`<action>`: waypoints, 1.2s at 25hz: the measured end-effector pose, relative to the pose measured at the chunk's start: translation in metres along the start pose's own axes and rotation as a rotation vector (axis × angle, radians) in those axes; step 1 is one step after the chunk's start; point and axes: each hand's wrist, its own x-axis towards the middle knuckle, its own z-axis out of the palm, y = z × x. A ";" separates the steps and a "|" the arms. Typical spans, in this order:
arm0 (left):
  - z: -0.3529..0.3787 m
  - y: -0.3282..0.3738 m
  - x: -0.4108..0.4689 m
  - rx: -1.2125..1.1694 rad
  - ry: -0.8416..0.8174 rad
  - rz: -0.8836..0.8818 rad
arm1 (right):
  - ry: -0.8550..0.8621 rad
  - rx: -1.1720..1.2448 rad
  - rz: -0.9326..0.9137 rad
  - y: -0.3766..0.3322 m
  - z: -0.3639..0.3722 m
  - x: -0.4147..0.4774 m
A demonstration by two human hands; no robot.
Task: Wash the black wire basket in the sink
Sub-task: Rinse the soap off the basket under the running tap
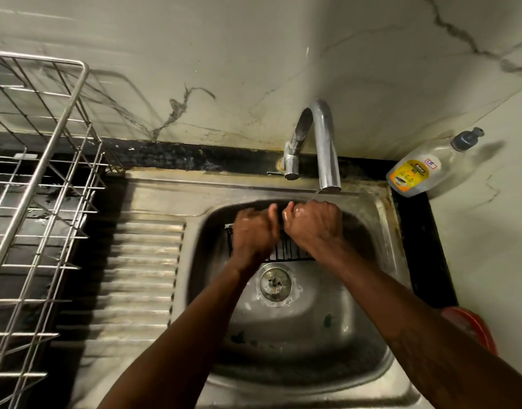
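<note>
The black wire basket stands in the steel sink, against its far wall, above the drain. Both hands cover most of it; only its lower grid and left top corner show. My left hand curls round the basket's upper left part, thumb up. My right hand is wet and curls round the basket's upper right part, right under the tap spout. A thin stream of water runs from the spout onto my right hand.
A steel wire dish rack stands on the black counter at the left, beside the ribbed drainboard. A dish soap bottle lies in the back right corner. A red object sits at the sink's right edge.
</note>
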 end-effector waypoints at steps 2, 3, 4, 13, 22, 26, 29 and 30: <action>0.002 0.023 0.004 -0.111 0.030 -0.116 | 0.016 -0.011 -0.064 -0.009 -0.012 0.001; 0.001 0.025 0.005 -0.204 0.036 -0.199 | 0.041 0.032 -0.128 -0.007 -0.019 0.002; 0.002 0.022 0.006 -0.301 0.023 -0.262 | 0.079 0.083 -0.206 -0.002 -0.027 0.003; -0.010 0.016 0.010 -0.795 -0.107 -0.618 | 0.195 0.544 -0.151 0.026 -0.028 -0.007; -0.010 0.051 0.007 -1.010 -0.042 -0.587 | 0.116 0.330 -0.262 0.018 -0.025 -0.002; -0.015 0.062 0.016 -0.993 -0.029 -0.654 | 0.177 0.279 0.013 0.062 -0.012 -0.006; -0.015 0.055 0.015 -0.953 -0.050 -0.567 | 0.297 0.231 -0.092 0.028 -0.009 -0.012; -0.017 0.054 0.015 -0.927 -0.036 -0.562 | 0.266 0.229 -0.116 0.008 -0.010 -0.014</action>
